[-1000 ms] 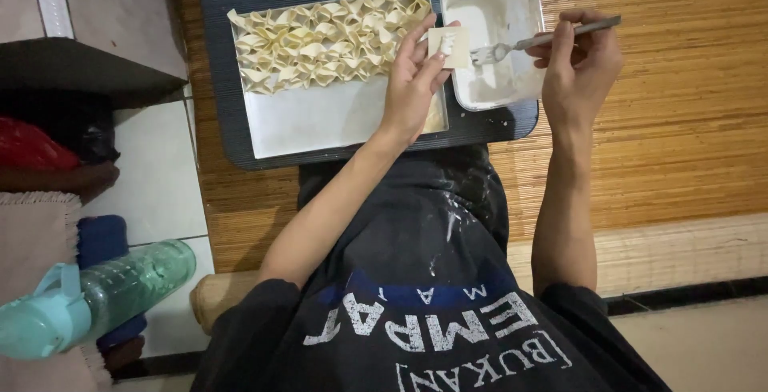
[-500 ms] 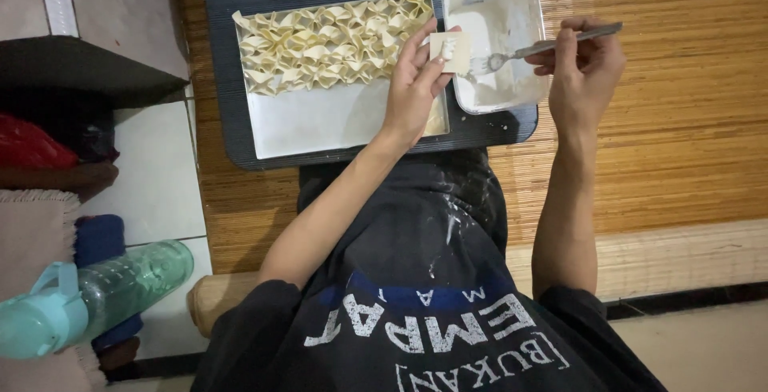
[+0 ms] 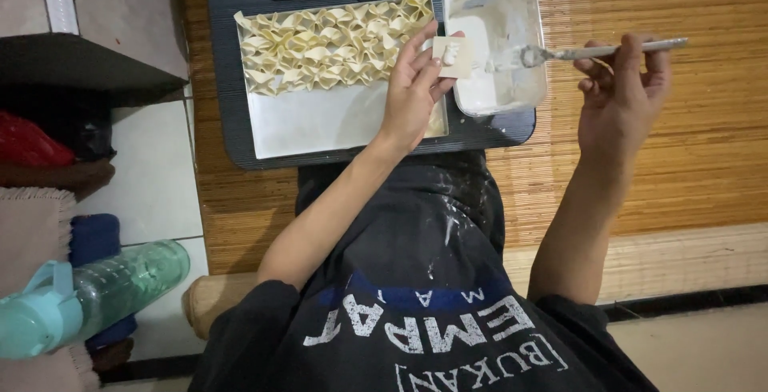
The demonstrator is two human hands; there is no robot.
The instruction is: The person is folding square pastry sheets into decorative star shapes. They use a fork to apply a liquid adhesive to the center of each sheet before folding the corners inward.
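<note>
My left hand (image 3: 412, 92) pinches a small square wrapper (image 3: 452, 56) with a dab of filling on it, held just over the near edge of the metal container (image 3: 496, 8) of pale filling. My right hand (image 3: 624, 92) grips the handle of a spoon (image 3: 592, 53), its smeared bowl hanging over the container close beside the wrapper. Left of the container, rows of folded dumplings (image 3: 332, 44) fill the far half of a flat metal tray (image 3: 320, 124) on the dark lap table (image 3: 224, 64), on a woven mat (image 3: 680, 144).
</note>
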